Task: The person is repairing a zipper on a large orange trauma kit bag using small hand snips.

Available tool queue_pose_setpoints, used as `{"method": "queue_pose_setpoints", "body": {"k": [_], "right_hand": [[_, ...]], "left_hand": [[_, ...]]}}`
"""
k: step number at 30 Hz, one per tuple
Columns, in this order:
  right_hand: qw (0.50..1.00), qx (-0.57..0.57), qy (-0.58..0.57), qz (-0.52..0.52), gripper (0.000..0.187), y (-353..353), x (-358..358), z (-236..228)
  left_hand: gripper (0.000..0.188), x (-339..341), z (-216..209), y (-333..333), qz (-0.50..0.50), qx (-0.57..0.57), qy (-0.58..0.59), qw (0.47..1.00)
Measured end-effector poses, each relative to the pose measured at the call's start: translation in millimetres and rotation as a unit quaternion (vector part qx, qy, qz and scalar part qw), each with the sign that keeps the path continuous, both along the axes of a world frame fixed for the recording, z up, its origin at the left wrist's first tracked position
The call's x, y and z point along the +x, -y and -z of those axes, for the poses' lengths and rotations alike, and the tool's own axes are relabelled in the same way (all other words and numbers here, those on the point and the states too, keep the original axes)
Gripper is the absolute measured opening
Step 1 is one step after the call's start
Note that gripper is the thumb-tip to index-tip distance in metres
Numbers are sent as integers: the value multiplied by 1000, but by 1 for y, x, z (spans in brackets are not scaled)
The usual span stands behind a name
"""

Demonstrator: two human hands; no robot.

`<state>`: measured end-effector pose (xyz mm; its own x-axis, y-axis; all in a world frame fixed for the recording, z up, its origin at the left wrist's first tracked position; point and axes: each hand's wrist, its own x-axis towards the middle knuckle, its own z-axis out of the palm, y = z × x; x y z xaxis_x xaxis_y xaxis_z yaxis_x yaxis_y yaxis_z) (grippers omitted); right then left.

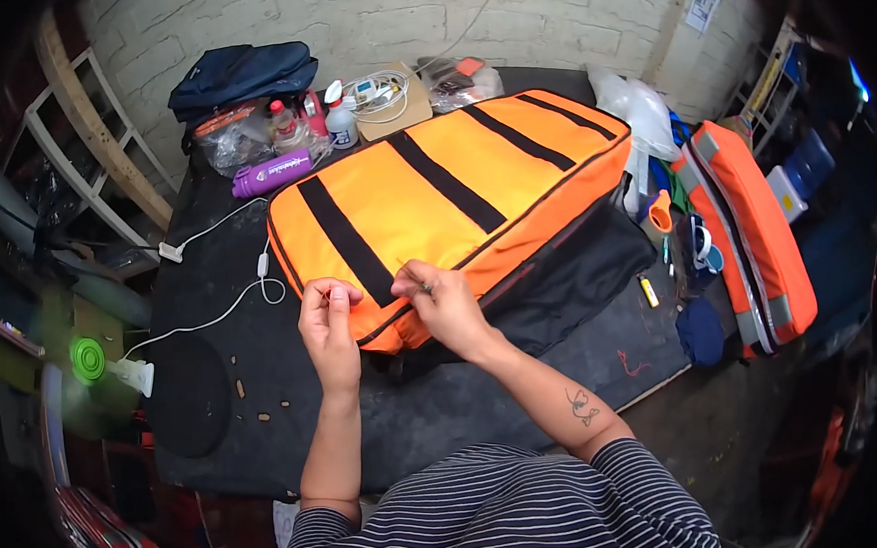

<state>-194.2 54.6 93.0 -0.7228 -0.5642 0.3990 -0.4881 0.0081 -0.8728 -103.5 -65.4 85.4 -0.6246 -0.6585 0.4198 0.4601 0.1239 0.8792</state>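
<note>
A large orange bag point(403, 203) with black straps across its top and dark piping lies over the black table. Both my hands are at its near left corner, by the nearest strap point(346, 239). My left hand point(332, 333) is closed in a pinch at the bag's edge; a thin reddish bit shows at its fingertips, too small to name. Just to its right, my right hand point(447, 304) has its fingers curled together over the strap's end. Something small and dark shows between them, but its kind is hidden.
Black cloth point(567, 291) hangs beside the bag. A purple bottle point(273, 173), a spray bottle point(341, 125) and a navy bag point(243, 73) stand behind at left. A second orange bag point(748, 236) lies right, near a yellow lighter point(649, 291). A white cable point(198, 323) crosses the table point(301, 445).
</note>
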Motion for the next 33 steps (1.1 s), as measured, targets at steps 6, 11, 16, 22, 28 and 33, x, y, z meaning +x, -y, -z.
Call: {"method": "queue_pose_setpoints", "body": {"k": [6,11,16,22,28,33], "right_hand": [[966,-8,-58,252,18,-118,-58,1],[878,121,-17,463,21,-308,-44,32],[749,314,110,573,38,-474,52,108],[688,361,345,526,58,-603,184,190],[573,-338,548,507,56,-594,292,265],[513,271,510,634,32,-592,258,314]], "left_hand": [[12,7,0,-4,-30,-12,-17,999],[11,2,9,-75,-47,-5,-8,999],[13,-33,64,-242,421,-174,71,887],[50,1,108,-353,781,-490,55,383],[101,-9,91,-341,728,-415,51,544],[39,-41,50,-302,465,-479,-5,745]]}}
